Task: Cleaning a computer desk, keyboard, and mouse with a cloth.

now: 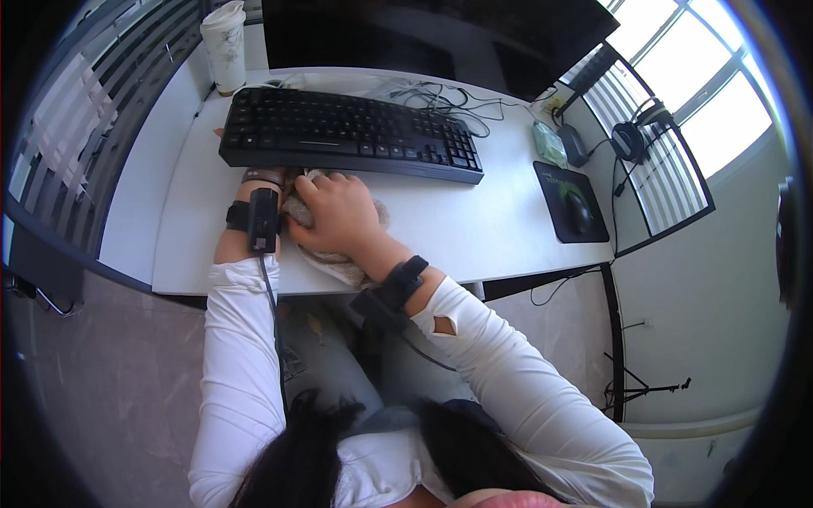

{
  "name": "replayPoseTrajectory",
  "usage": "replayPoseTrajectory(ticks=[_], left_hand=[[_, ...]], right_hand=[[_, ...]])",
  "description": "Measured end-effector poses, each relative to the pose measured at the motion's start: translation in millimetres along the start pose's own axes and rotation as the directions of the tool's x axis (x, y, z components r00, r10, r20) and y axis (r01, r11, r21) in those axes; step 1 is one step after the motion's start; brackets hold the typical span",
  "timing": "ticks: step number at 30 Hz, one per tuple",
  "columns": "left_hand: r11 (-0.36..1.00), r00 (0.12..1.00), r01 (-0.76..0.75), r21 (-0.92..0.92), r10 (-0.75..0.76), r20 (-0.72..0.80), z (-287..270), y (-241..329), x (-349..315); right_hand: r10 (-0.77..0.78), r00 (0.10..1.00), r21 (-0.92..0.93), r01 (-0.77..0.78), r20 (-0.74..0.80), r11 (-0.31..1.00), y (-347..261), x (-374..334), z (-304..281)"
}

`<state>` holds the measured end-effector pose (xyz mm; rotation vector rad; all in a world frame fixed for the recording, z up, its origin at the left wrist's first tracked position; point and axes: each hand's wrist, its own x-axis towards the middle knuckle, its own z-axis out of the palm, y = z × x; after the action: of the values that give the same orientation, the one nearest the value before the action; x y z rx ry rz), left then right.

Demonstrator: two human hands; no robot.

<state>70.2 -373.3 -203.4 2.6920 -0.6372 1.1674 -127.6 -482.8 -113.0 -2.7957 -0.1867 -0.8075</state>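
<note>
A black keyboard (356,131) lies at a slant over the white desk, its left end appearing raised. My left wrist (264,178), with a bracelet on it, runs up to the keyboard's near edge at the left end, where the keyboard hides the hand and its fingers. Just in front of that edge, my right hand (340,212) presses on a greyish-beige cloth (340,267), fingers bent over it. Part of the cloth hangs toward the desk's front edge, and some of it shows between my two arms.
A patterned white cup (223,46) stands at the back left. Behind the keyboard are tangled cables (461,100) and a dark monitor (432,38). On the right are a mouse (578,212) on a black pad (555,190), a green packet (549,142) and headphones (628,140).
</note>
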Motion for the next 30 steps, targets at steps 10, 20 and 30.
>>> replayPoseTrajectory(ticks=[10,20,30], left_hand=[[1.000,0.999,0.021,-0.013,-0.021,0.038,8,-1,7],[0.998,0.996,0.054,0.010,-0.055,0.071,5,1,8],[0.997,0.991,0.053,0.050,-0.059,0.120,-4,22,16]], right_hand=[[-0.036,0.973,0.145,0.070,-0.226,0.987,-2,-4,-2],[-0.230,0.873,-0.001,0.254,-0.430,0.967,-4,-2,-1],[-0.258,0.933,0.105,0.291,-0.250,0.951,-6,-5,-6]])
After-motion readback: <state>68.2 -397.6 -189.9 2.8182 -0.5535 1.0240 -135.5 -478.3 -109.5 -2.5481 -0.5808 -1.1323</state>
